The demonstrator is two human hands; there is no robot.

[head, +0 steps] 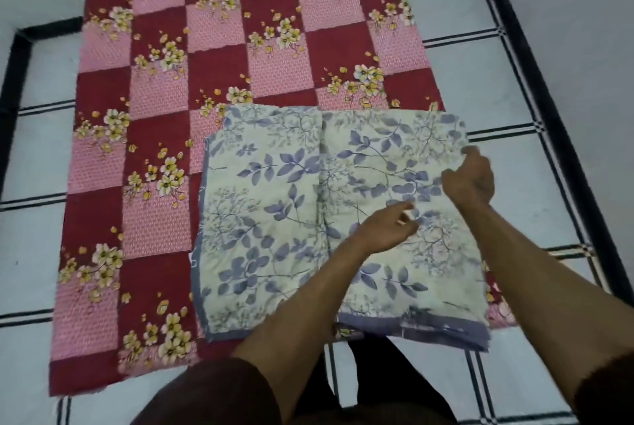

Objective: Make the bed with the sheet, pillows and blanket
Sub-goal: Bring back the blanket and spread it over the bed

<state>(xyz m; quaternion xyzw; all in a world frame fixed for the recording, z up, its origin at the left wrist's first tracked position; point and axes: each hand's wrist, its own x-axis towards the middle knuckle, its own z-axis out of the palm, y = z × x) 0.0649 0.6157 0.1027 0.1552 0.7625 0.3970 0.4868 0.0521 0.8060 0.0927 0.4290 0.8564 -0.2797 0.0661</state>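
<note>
White tiled floor with black border lines, viewed from above; a mattress covered in red-and-pink checks with yellow flowers lies on it, running from near to far

Item 1: folded sheet, cream with blue-grey leaves and a blue edge. Rests on the near right part of the mattress, its near right corner reaching past the mattress edge over the tiles. Several layers show at the near edge; a fold line runs near to far down the middle

Item 2: right hand. Fingers curled, pinching the top layer near the sheet's right edge, cloth bunched under the knuckles

Item 3: left hand. Above the middle of the sheet, fingers loosely bent and blurred; whether they pinch cloth or merely touch it cannot be told

Item 4: pillows and blanket. Not in view

Status: spreading appears barely begun

Risks, as judged:
- Pinch takes more than one layer: sheet opens in a lump rather than a single ply
- Lift from the right side only: stack slides off the right edge onto the floor
- Sheet opened from this off-centre spot: left side of mattress left short of cover
- Pull on the folded stack: checked cover wrinkles beneath
</note>
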